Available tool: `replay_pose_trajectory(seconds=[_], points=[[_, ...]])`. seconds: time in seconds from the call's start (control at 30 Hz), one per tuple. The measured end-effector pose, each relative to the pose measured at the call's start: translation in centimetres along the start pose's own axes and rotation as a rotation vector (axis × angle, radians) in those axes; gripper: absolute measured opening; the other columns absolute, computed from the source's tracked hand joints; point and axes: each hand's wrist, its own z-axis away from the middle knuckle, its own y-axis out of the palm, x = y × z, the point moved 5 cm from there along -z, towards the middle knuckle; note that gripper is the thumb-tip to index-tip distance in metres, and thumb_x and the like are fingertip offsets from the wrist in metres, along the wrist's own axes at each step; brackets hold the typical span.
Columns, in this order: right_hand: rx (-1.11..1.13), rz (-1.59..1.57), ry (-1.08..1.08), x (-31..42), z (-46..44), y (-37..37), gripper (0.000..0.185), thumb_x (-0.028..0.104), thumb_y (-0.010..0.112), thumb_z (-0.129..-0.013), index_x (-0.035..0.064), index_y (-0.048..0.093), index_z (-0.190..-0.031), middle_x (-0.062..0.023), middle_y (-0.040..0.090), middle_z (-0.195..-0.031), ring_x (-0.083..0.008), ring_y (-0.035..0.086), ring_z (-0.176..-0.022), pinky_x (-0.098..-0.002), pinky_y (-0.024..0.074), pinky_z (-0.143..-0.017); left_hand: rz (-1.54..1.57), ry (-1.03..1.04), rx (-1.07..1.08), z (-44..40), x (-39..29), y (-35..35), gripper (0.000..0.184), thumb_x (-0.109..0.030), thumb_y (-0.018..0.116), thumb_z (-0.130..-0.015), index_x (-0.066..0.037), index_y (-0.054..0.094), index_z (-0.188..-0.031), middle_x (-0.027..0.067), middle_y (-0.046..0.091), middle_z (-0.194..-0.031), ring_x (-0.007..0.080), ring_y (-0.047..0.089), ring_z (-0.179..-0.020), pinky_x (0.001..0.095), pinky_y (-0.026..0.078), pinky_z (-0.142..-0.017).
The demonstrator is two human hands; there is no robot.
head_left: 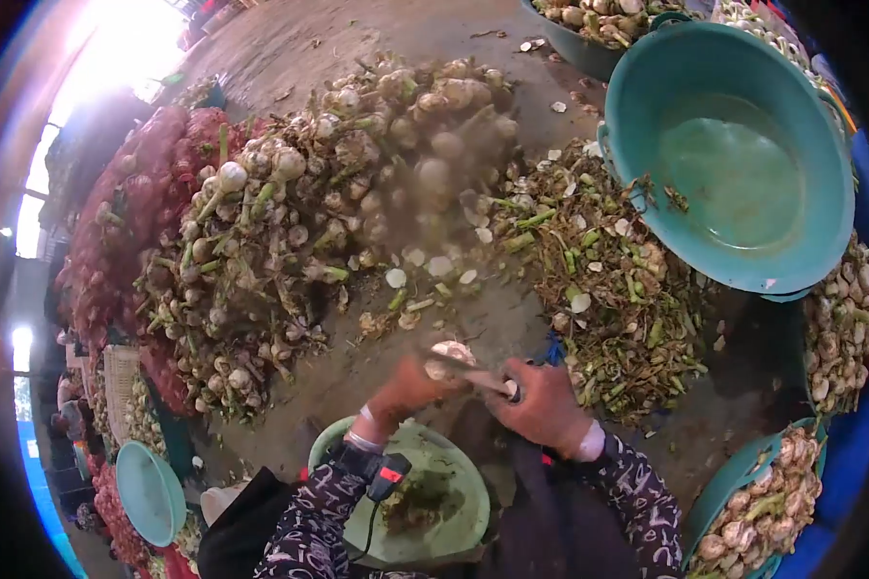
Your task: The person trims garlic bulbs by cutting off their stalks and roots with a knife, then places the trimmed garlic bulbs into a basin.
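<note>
At the lower middle, my left hand (410, 386) has its fingers closed round a pale garlic bulb (451, 357). Just right of it, my right hand (541, 400) is wrapped round the handle of a knife (485, 378), whose blade lies across or against the bulb. Below both hands sits a light green basin (468, 482) with dark wet scraps in its bottom. Beyond them a large heap of garlic with stalks (290, 222) spreads to the upper left. To the right lies a pile of cut stalks and roots (618, 299).
A large teal tub (734, 164) stands at the upper right. Tubs of garlic bulbs (758, 511) are at the lower right and top. Red net sacks (130, 232) lie at the left, with a small turquoise basin (152, 494) lower down. Loose peel dots the floor.
</note>
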Motion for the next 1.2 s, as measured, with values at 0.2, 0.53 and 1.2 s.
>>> replay_pose_trajectory(seconds=[0.2,0.53,1.2], points=[[0.065,0.156,-0.103,0.0,0.1,2.0,0.033,0.033,0.067,-0.066,0.0079,0.052,-0.081,-0.0147,0.056,-0.063,-0.0337,0.059,-0.063,-0.0428,0.0453,-0.054,0.110,0.078,-0.218,1.6,1.8,0.1,0.073,-0.010,0.080,-0.063,-0.005,0.038,-0.122,0.0087,0.058,-0.106,0.0169,0.056,-0.100,0.0316,0.049,-0.084],[0.080,0.535,-0.085,-12.3,0.4,4.4,0.032,0.035,0.064,-0.072,0.0073,0.061,-0.089,-0.0154,0.058,-0.063,-0.0336,0.059,-0.061,-0.0428,0.0459,-0.053,0.187,0.221,-0.072,4.0,-6.3,3.2,0.061,-0.016,0.080,-0.059,-0.002,0.049,-0.110,0.0100,0.059,-0.101,0.0192,0.058,-0.093,0.0322,0.047,-0.083],[-0.254,-0.183,0.079,-3.4,-1.3,0.5,0.034,0.033,0.062,-0.075,0.0016,0.061,-0.088,-0.0167,0.063,-0.080,-0.0355,0.061,-0.072,-0.0419,0.0471,-0.062,1.342,0.023,-0.647,1.9,1.5,1.9,0.034,-0.034,0.059,-0.082,-0.010,0.053,-0.105,0.0062,0.060,-0.094,0.0218,0.059,-0.080,0.0275,0.047,-0.058]])
